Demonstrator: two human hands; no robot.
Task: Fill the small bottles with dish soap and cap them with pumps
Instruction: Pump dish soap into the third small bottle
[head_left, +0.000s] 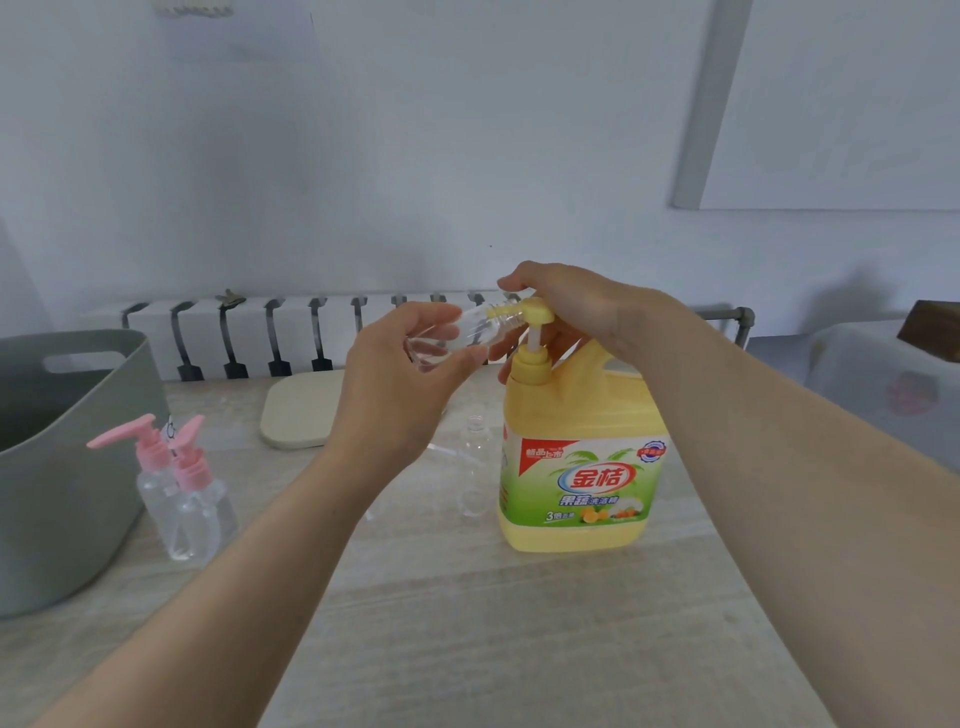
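A big yellow dish soap jug (579, 467) stands on the table right of centre, its pump stem raised. My left hand (400, 384) grips a small clear bottle (457, 338), tilted on its side with its threaded neck over the pump's yellow nozzle (535, 313). My right hand (576, 306) rests on top of the pump head, fingers curled over it. Another uncapped clear bottle (475, 462) stands just left of the jug. Two clear bottles with pink pumps (182, 483) stand at the left.
A grey plastic tub (62, 467) sits at the table's left edge. A pale rounded board (301, 410) lies behind my left hand. A white radiator (291, 332) runs along the wall. A covered piece of furniture (883, 374) stands at the far right.
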